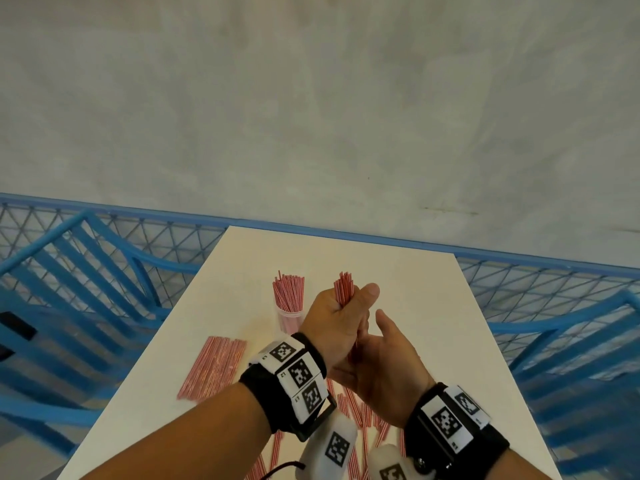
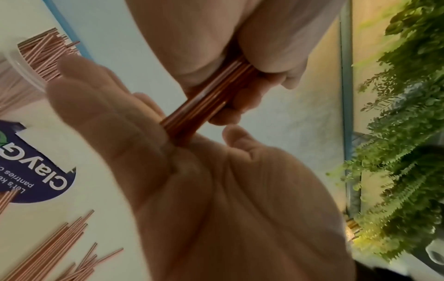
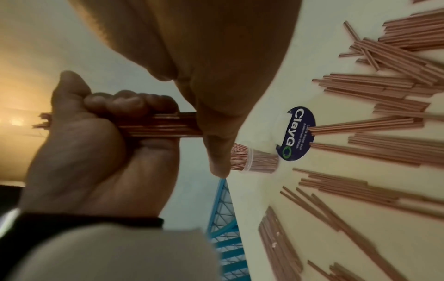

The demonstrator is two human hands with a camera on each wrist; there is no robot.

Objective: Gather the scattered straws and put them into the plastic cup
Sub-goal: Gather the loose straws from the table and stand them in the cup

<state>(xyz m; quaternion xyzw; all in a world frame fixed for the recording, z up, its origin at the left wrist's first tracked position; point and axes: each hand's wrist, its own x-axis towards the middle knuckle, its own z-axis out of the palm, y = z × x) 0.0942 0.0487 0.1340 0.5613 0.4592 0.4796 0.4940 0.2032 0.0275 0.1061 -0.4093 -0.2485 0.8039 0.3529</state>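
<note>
My left hand grips an upright bundle of red-striped straws in its fist above the white table. My right hand is open, and its palm touches the bundle's lower ends. The right wrist view shows the left fist wrapped round the bundle. A clear plastic cup stands just left of the hands, holding several straws. A tidy heap of straws lies at the left. More straws lie scattered beneath my wrists.
A dark blue oval sticker sits on the table beside the cup. Blue slatted chairs flank the table on both sides, with a blue mesh fence behind. Green plants hang to one side.
</note>
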